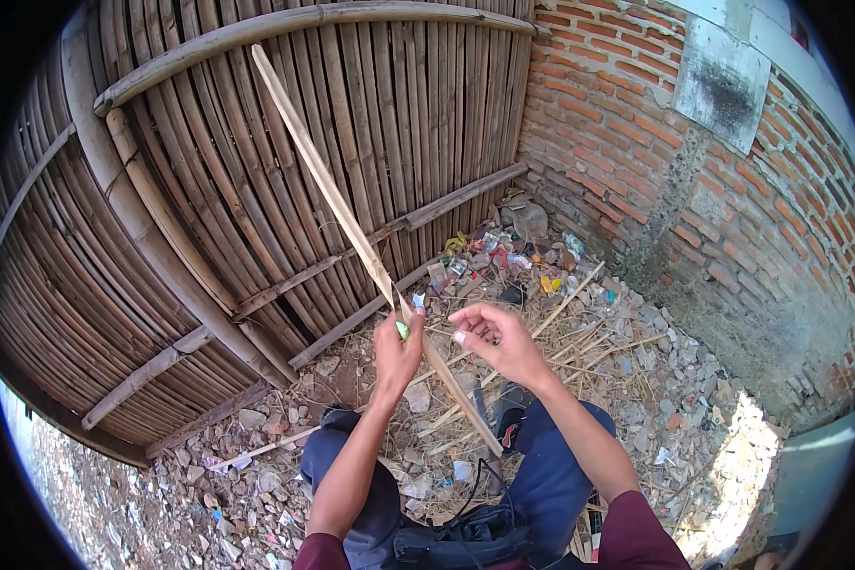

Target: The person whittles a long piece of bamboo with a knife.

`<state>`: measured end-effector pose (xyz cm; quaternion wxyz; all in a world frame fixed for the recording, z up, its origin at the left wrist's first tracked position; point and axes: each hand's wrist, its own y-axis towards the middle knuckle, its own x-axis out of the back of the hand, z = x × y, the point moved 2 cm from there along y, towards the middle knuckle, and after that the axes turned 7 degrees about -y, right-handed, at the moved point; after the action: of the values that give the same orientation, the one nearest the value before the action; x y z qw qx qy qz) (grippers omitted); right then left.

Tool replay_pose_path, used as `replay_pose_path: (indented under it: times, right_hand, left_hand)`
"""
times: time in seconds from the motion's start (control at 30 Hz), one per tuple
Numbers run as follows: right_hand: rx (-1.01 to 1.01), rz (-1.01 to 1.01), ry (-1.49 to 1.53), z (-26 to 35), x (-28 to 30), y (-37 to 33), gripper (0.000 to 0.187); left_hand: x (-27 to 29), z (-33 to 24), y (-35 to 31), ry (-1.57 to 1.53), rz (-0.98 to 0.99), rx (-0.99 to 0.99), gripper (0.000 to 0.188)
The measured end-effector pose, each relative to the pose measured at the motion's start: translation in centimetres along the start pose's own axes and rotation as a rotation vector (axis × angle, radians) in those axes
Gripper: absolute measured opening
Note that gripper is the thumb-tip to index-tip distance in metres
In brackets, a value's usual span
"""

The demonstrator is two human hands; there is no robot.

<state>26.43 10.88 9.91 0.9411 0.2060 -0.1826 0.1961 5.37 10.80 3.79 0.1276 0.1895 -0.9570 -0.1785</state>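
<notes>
1. Bamboo strip [328, 180]: pale, long and narrow. Its long axis runs on a diagonal from the upper left-centre of the frame down to the lower centre.
2. Upper end points to the upper left, in front of the bamboo fence [437, 104]; lower end points down and to the right, between the person's knees.
3. Near the frame centre the strip passes the left hand [396, 356]. Upper and lower lengths meet or overlap there; cannot tell whether they are one split piece or two.
4. Left hand: closed around the strip, thumb uppermost. A small bright green object [403, 331] shows at the same grip; its kind is unclear.
5. Right hand [505, 350]: just right of centre, partly open, fingers loosely bent, apart from the strip.
6. Loose strips [579, 353] lie on the rubble ground [285, 456], right of centre, mostly slanting up toward the right.
7. Coloured litter [494, 255] lies above centre, near the foot of the brick wall [627, 104], which fills the upper right.
</notes>
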Motion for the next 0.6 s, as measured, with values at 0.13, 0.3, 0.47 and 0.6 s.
replay_pose_path:
  times: [0.13, 0.3, 0.47, 0.6]
  right_hand:
    - [0.009, 0.086, -0.016, -1.2, -4.5, 2.4, 0.032]
    - [-0.004, 0.008, 0.068, -3.8, -8.5, 3.9, 0.026]
    - [-0.009, -0.121, 0.030, -3.4, -8.6, 4.4, 0.018]
    - [0.107, -0.320, 0.008, -3.4, -7.6, 4.8, 0.015]
  left_hand:
    - [-0.2, 2.5, 0.6, -0.011, -0.056, 0.001, 0.030]
    - [-0.1, 3.5, 0.4, -0.010, -0.030, -0.096, 0.020]
    - [0.2, 3.4, 0.6, 0.057, -0.039, -0.122, 0.020]
    - [0.2, 2.1, 0.5, 0.247, -0.044, -0.298, 0.021]
